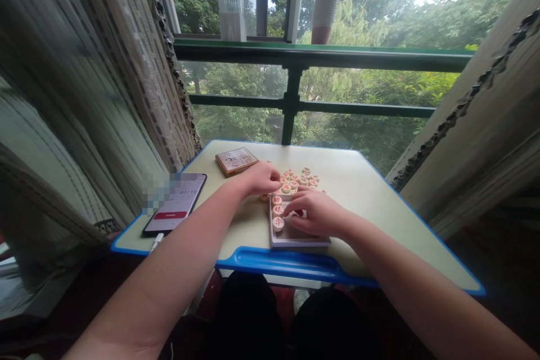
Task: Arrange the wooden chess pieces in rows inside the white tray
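A person is sitting at a pale table [371, 208] with a blue edge and is handling round game pieces with both bare hands. A shallow tray [300, 245] is resting near the table's front edge, just behind a blue groove [287, 261]. Three pieces [278, 210] with red characters are standing in a column along the tray's left wall, inside it. Beyond the tray, a loose cluster of pieces [294, 183] is lying on the table.

The left hand [265, 178] is hovering at the cluster's left side, its fingers curling inward; whether they are pinching a piece cannot be told, as the hand is hiding its fingertips. Another piece [265, 197] is lying partly hidden below this hand, just outside the tray. The right hand [314, 211] is reaching over the tray, its fingers bending and spreading apart, with the forefinger pointing close to the column; whether it is touching a piece cannot be told.

A flat box lid [236, 161] is lying behind the left hand. To the left, a phone [179, 205] is showing a timer, and a white plug [157, 241] is sitting at its lower end. Curtains [109, 39] are hanging at the sides, and a dark green railing [329, 55] is crossing the window in front of trees [358, 90].
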Tool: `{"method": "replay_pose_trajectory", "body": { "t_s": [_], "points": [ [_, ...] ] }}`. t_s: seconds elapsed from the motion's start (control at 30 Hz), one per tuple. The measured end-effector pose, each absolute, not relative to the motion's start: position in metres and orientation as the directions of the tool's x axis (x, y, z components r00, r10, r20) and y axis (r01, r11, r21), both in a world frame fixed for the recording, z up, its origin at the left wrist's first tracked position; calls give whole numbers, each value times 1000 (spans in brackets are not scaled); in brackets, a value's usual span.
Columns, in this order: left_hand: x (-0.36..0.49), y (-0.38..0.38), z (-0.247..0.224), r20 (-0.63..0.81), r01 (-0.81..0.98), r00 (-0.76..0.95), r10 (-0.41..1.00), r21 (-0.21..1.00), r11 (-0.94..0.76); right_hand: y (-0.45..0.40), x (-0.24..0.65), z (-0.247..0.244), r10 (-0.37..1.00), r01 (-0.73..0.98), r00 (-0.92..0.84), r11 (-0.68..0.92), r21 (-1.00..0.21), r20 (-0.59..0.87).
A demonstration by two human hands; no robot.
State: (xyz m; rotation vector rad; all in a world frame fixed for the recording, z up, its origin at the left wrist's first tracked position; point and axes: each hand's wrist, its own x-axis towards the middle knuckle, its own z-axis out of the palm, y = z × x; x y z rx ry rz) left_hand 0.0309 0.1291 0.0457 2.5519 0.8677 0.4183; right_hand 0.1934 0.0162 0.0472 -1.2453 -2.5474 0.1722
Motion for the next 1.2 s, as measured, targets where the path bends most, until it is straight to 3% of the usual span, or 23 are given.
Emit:
{"method": "replay_pose_trajectory", "body": {
  "t_s": [0.3, 0.47, 0.53, 0.77, 0.93, 1.2],
  "points": [
    [31, 130, 46, 148, 520, 761, 632, 445, -729, 18, 196, 50, 831, 799, -514, 554, -234, 210],
    [32, 130, 46, 157, 531, 751, 642, 435, -727, 40, 223, 49, 897, 930, -122, 253, -267, 424],
    [33, 128, 46, 152, 538, 748, 646, 430, -725, 50, 234, 44, 903, 950, -14, 145, -275, 429],
    [37, 129, 39, 149, 540, 742, 653, 443, -715, 68, 239, 25, 936, 908, -70, 203, -367, 345],
    [38, 132, 35, 188, 563, 716, 672, 415, -715, 71, 235, 25, 950, 914, -155, 242, -327, 272],
    [39, 133, 34, 189, 546, 728, 659, 422, -724, 75, 239, 25, 966, 926, -51, 141, -350, 254]
  ]
}}
